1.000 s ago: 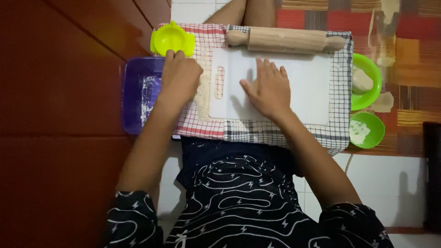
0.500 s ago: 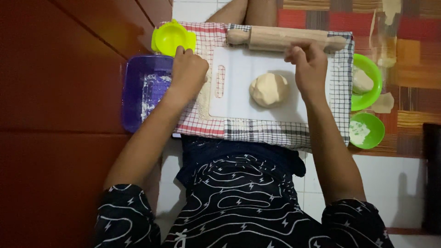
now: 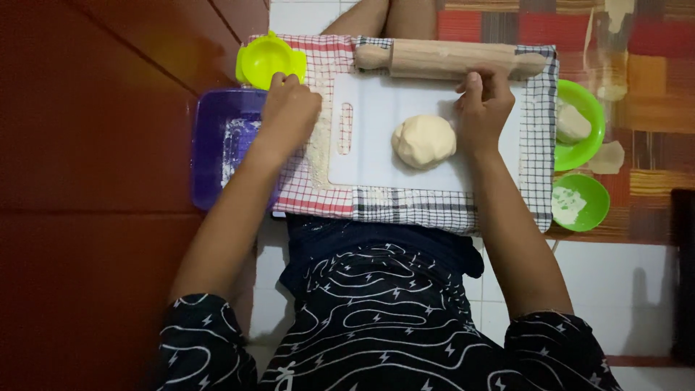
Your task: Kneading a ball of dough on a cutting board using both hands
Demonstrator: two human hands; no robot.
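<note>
A pale round dough ball (image 3: 424,141) lies on the white cutting board (image 3: 376,156). My right hand (image 3: 483,108) rests on the board just right of the dough, and its fingertips touch the near side of the wooden rolling pin (image 3: 449,58). My left hand (image 3: 289,108) sits with fingers bunched on the floured strip of the checked cloth (image 3: 318,195), left of the board's handle slot. It is close to the yellow-green round mould (image 3: 266,58). What lies under the left fingers is hidden.
A purple tub (image 3: 217,145) dusted with flour stands left of the cloth. Two green bowls sit at the right, one (image 3: 590,137) holding a dough piece, the other (image 3: 586,210) holding flour. Red floor is at the left and a patterned mat (image 3: 651,108) at the right.
My right hand lifted off the dough, uncovering it, and went up to the rolling pin. My left hand shifted slightly farther along the floured cloth.
</note>
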